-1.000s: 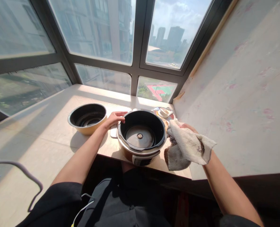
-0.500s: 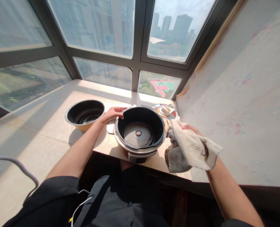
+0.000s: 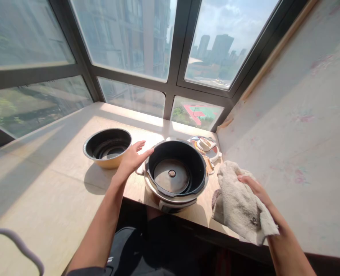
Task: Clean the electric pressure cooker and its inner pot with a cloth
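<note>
In front of me stands an electric pressure cooker body (image 3: pixel 172 174), lidless, with a black interior and a round metal heating plate at its bottom. My left hand (image 3: pixel 132 157) is at the cooker's left rim, fingers spread, thumb reaching towards the edge; whether the thumb touches it I cannot tell. My right hand (image 3: pixel 253 186) grips a stained greyish-white cloth (image 3: pixel 238 199), held to the right of the cooker and apart from it. Most of the right fingers are hidden by the cloth.
A yellow inner pot (image 3: pixel 109 163) with a dark inside stands left of the cooker. The cooker lid (image 3: pixel 206 145) lies behind it on the right. Windows (image 3: pixel 129 96) border the stone sill (image 3: pixel 57 172), a papered wall (image 3: pixel 296 153) the right. A grey cable (image 3: pixel 17 239) runs at lower left.
My right hand has drawn the cloth away from the cooker, right and towards me. The left hand has lifted off its grip on the rim, fingers spreading. The view has shifted slightly.
</note>
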The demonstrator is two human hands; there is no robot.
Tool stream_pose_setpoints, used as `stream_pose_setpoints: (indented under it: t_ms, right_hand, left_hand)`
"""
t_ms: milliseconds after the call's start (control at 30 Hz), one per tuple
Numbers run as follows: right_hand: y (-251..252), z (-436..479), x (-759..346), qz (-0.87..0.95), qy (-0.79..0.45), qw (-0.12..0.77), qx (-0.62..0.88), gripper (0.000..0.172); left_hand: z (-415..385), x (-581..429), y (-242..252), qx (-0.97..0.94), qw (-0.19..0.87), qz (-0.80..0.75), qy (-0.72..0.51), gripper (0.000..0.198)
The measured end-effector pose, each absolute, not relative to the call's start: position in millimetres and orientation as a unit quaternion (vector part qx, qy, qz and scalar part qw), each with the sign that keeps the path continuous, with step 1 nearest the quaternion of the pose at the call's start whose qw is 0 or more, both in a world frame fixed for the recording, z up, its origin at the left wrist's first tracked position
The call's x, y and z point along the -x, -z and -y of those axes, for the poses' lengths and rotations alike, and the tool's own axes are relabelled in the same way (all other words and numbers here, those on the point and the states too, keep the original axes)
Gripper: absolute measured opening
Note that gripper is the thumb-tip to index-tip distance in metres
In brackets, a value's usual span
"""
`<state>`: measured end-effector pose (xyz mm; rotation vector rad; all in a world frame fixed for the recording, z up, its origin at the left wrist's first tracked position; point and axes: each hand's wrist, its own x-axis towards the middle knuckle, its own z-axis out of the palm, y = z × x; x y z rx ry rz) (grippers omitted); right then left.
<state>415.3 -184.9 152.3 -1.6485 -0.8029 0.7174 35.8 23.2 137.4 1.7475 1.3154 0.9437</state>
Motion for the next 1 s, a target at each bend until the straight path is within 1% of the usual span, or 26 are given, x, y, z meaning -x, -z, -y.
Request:
stream_pose_setpoints:
  t_ms: [67, 100, 167, 200, 300, 400, 500, 600, 700, 833, 933, 1000]
  right_hand:
    - [-143, 187, -394, 0.309, -0.339, 0.557, 0.692, 0.033]
    - [-137, 189, -381, 0.295, -0.335, 0.571, 0.689, 0.043]
    - [-121, 194, -353, 0.285, -0.295, 0.601, 0.686, 0.059]
    - [-113, 197, -339, 0.292, -0.277, 0.608, 0.685, 0.064]
    - [-84, 208, -300, 0.305, -0.206, 0.621, 0.693, 0.064]
    - [-60, 219, -269, 0.336, -0.116, 0.619, 0.701, 0.061]
    - [-47, 227, -245, 0.431, -0.024, 0.578, 0.692, 0.057]
    - [-48, 235, -224, 0.509, 0.044, 0.523, 0.682, 0.062]
    - [-56, 242, -203, 0.545, 0.055, 0.481, 0.685, 0.075]
    - [-62, 248, -179, 0.576, 0.046, 0.431, 0.694, 0.089]
    - [-65, 250, -172, 0.612, 0.035, 0.402, 0.680, 0.090]
    - [-72, 249, -173, 0.642, 0.027, 0.378, 0.667, 0.083]
  left_hand:
    - [-1, -37, -132, -0.658, 0.332, -0.543, -0.403, 0.074]
    - [9, -38, -128, -0.650, 0.317, -0.558, -0.408, 0.075]
    - [24, -42, -123, -0.643, 0.293, -0.583, -0.401, 0.078]
    - [29, -45, -121, -0.643, 0.285, -0.591, -0.394, 0.080]
    - [36, -54, -117, -0.651, 0.261, -0.600, -0.384, 0.080]
    - [38, -62, -112, -0.660, 0.231, -0.596, -0.394, 0.072]
    - [39, -68, -106, -0.655, 0.202, -0.604, -0.405, 0.058]
    - [41, -70, -102, -0.661, 0.187, -0.603, -0.406, 0.049]
    - [41, -69, -100, -0.669, 0.181, -0.595, -0.407, 0.047]
    - [41, -64, -102, -0.683, 0.192, -0.589, -0.386, 0.051]
    - [42, -58, -103, -0.707, 0.201, -0.572, -0.364, 0.056]
    - [42, -55, -103, -0.719, 0.202, -0.563, -0.355, 0.060]
